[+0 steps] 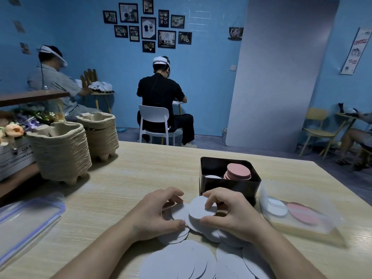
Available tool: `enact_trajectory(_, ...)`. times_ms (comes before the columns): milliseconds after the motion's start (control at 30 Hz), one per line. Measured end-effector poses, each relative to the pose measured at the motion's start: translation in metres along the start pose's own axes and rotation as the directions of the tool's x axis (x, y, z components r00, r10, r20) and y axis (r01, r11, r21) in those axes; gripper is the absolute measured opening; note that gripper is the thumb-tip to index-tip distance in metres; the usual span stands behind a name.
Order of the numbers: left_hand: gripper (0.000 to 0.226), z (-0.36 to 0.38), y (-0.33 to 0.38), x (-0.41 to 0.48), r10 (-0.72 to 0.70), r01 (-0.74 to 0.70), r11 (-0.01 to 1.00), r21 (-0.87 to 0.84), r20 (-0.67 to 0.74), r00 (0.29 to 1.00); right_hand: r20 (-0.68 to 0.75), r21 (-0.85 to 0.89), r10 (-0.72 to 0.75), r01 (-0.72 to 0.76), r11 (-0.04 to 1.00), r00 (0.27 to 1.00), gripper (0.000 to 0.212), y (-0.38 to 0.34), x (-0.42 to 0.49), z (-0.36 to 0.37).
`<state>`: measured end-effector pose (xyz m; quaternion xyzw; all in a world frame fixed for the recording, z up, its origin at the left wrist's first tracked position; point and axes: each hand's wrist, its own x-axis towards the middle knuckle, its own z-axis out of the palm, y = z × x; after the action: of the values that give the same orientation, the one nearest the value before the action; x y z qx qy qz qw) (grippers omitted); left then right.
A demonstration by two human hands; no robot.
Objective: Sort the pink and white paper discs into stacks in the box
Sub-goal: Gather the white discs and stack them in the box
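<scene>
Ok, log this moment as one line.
left hand holds white discs | right hand pinches top white disc | black box: pink stack, white stack

Both forearms are seen bare, entering from the bottom edge of the frame and converging toward the lower centre. The left hand (159,213) is held palm down just left of centre, its fingers (171,195) curled and its thumb set against the near edge of the white discs (178,213) beneath it; whether these are gripped cannot be told. The right hand (229,217) is held just beside it, and a white disc (199,208) is pinched between its curled fingers and its thumb. The two thumb tips are brought near each other, not touching.
</scene>
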<state>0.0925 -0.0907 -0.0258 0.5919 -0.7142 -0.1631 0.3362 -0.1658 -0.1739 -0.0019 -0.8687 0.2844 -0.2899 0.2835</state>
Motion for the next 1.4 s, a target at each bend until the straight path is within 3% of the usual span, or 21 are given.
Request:
enact_trajectory(200, 0.063, -0.017, -0.009, -0.018, -0.042, 0.046, 0.998, 0.033, -0.095, 0.995, -0.017, 0.006, 0.014, -0.013, 1.000, 1.000, 0.029, 0.001, -0.001, 0.000)
enact_trajectory(433, 0.045, -0.016, 0.000, -0.018, -0.063, 0.022, 0.990, -0.139, -0.298, 0.952, -0.020, 0.003, 0.014, -0.014, 1.000, 1.000, 0.029, 0.000, -0.001, 0.002)
enact_trajectory(667, 0.046, -0.005, 0.006, -0.013, -0.002, -0.039, 0.979, -0.202, -0.199, 0.980, -0.041, 0.061, -0.006, 0.008, 0.998, 0.999, 0.034, -0.007, 0.003, 0.012)
enact_trajectory(867, 0.050, -0.002, 0.013, -0.010, 0.064, -0.085, 0.991, -0.107, -0.184, 0.981, -0.041, 0.073, -0.004, 0.007, 0.997, 0.999, 0.050, -0.013, 0.006, 0.018)
enact_trajectory(1100, 0.062, 0.000, 0.013, -0.008, 0.116, -0.134, 0.987, -0.092, -0.182, 0.976, -0.070, 0.070, -0.079, 0.084, 0.994, 0.994, 0.039, -0.013, 0.006, 0.015)
enact_trajectory(1400, 0.025, 0.000, 0.009, -0.008, 0.157, -0.188, 0.972, -0.140, -0.207, 0.966, -0.109, 0.111, -0.075, 0.087, 0.990, 0.991, 0.030, -0.012, 0.005, 0.016)
